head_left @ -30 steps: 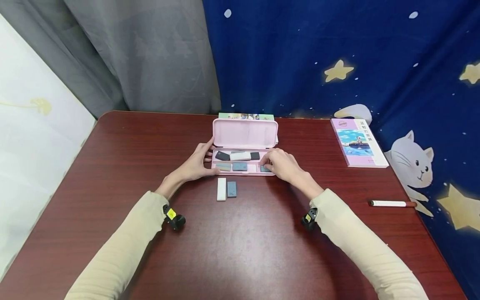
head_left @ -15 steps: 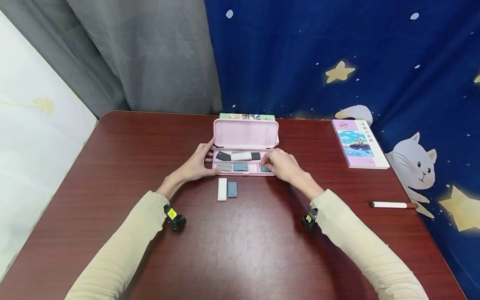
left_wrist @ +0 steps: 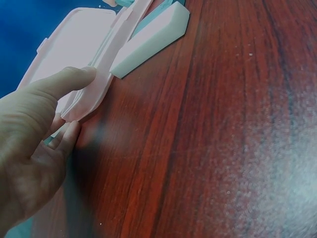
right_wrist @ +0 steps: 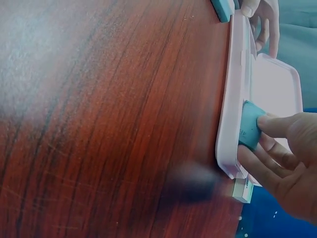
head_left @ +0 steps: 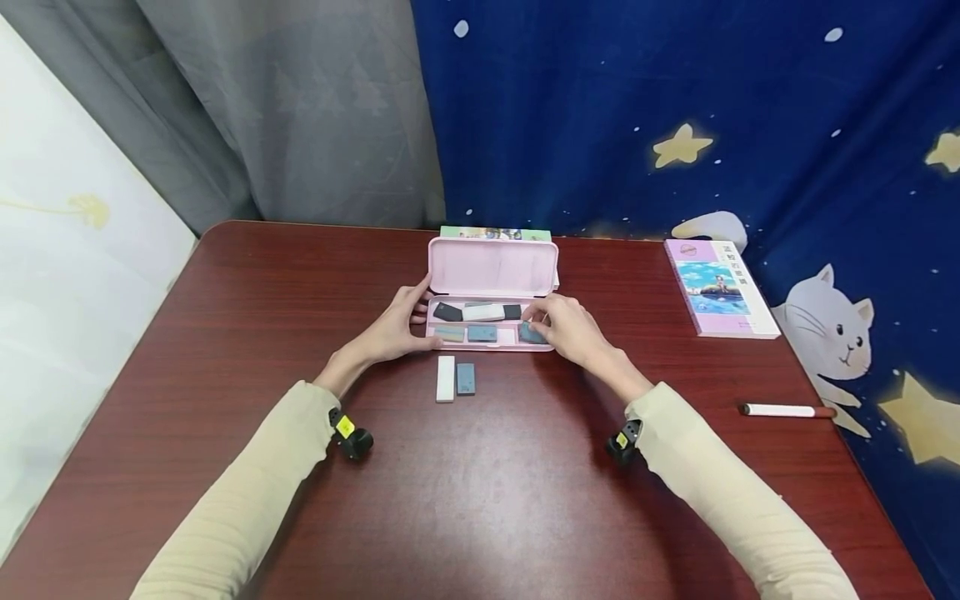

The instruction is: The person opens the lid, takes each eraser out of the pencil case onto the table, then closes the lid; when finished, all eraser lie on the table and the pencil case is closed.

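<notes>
Gray curtain (head_left: 337, 108) and starry blue curtain (head_left: 555, 108) back a reddish worktop (head_left: 480, 483); book (head_left: 712, 287) and marker (head_left: 780, 410) lie at right. Since half a second ago, more of the held block (right_wrist: 250, 126) shows under the right hand (head_left: 570, 329); the left hand (head_left: 382, 332) appears unmoved. Pink case (head_left: 491, 267) stands open. Held block is at its front right, clamped between right thumb and fingers. Left fingers are apart, against the case's left end. Rear row includes a white block (head_left: 483, 312) between dark blocks (head_left: 447, 312); front row, a tan block (head_left: 450, 333) and blue block (head_left: 482, 333). White bar (head_left: 446, 379) and slate bar (head_left: 466, 379) lie before the case.
</notes>
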{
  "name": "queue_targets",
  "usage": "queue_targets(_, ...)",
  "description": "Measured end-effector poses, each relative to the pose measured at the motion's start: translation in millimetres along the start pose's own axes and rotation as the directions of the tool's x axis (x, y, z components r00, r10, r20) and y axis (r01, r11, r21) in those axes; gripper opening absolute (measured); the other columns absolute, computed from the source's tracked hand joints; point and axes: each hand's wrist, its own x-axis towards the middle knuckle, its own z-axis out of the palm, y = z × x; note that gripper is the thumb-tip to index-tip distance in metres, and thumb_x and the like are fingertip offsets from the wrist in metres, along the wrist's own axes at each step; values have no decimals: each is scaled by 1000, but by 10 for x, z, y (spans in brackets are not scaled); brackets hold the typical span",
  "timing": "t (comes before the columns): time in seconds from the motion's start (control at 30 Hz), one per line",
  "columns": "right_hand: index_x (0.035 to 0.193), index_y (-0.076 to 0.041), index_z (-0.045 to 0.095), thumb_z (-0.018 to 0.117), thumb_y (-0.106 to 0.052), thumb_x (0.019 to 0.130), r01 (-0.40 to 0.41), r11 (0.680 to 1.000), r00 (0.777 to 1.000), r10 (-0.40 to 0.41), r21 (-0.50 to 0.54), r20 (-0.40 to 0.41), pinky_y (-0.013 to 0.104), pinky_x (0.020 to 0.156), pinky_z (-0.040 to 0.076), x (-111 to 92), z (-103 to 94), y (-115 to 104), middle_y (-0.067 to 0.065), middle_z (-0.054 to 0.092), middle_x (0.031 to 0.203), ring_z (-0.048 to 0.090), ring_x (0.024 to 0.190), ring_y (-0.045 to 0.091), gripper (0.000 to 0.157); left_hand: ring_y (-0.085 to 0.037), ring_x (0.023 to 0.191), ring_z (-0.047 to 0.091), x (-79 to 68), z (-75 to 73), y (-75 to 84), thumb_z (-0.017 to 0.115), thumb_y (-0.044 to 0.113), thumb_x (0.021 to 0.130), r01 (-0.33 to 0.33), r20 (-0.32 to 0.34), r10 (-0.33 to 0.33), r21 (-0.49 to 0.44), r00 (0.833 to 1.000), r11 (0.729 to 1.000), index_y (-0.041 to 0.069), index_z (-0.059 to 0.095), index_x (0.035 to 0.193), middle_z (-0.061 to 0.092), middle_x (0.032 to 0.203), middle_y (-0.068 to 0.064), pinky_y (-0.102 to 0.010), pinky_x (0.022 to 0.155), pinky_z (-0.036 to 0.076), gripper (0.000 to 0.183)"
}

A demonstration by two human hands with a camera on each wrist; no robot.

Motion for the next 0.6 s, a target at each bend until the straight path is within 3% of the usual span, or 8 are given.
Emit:
queue_targets(0.07,101,-7,73,69,-1,86,10,999,1000,-10,42,-9,32,64,49,-6,6,18,4,64,82,59,72,16,16,-34,116,43,-2,6,4,82,3,74,-1,-1,1,2,1000,1000,5,8,155,33,132,-24,-45,100,42,110)
queue_targets(0.33,98,-5,74,70,2,85,-9,987,996,23,159,-85,29,62,49,-56,12,8,8,64,84,59,71,18,15,-48,117,40,-85,-37,419,78,-6,75,-6,15,6,-19,1000,1000,-10,9,150,31,130,-37,-53,100,40,102)
queue_targets(0.5,100,-3,73,70,2,86,-62,972,989,90,225,-116,26,57,52,-92,2,-9,11,65,90,61,69,19,15,-48,117,41,-82,-24,368,79,-5,74,-16,12,16,-14,1000,1000,-9,9,150,31,130,-36,-53,100,40,103)
queue_targets(0.6,100,-3,73,70,2,86,-85,965,983,122,249,-138,25,54,52,-100,-11,-7,10,67,87,61,67,20,15,-46,117,41,-54,11,227,80,-4,74,-28,0,28,-14,1000,1000,-6,9,152,32,130,-34,-53,100,40,106)
